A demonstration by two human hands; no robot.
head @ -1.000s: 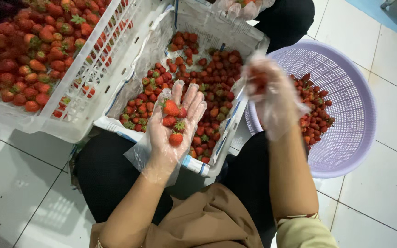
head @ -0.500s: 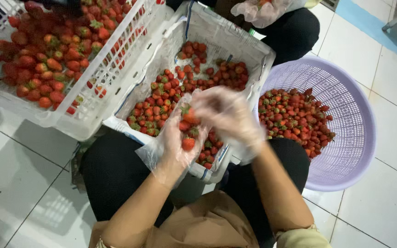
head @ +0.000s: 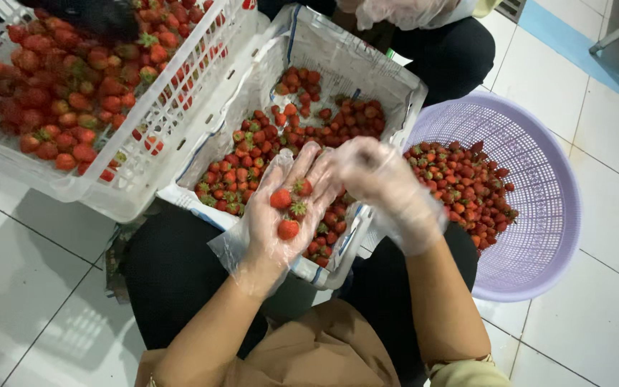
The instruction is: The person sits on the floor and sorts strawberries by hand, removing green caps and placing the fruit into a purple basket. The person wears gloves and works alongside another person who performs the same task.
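Left hand (head: 281,222) is in a thin clear plastic glove, palm up and spread flat open, fingers pointing toward the far end of the box. Three strawberries (head: 287,211) sit loose on the palm, two side by side near the base of the fingers and one closer to the wrist. Nothing is clamped, they just rest there.

Right hand (head: 388,183) is gloved too and a bit blurred. It hangs just beside the left fingertips, fingers curled loosely downward over the box edge. Can't tell if it's pinching a berry or not, the glove plastic hides that.

Both hands are above the near right part of a paper-lined box (head: 367,68) that's resting on the person's lap, with a layer of small strawberries spread over its bottom, thicker toward the near left side.

On the floor to the right, touching the box corner, there's a round lilac plastic basket (head: 539,179) with a pile of berries heaped on its left half. To the left, a white slatted crate (head: 173,122) full of bigger strawberries leans against the box's long left side.

Across the box, another person's gloved hand (head: 410,13) shows at the top edge.
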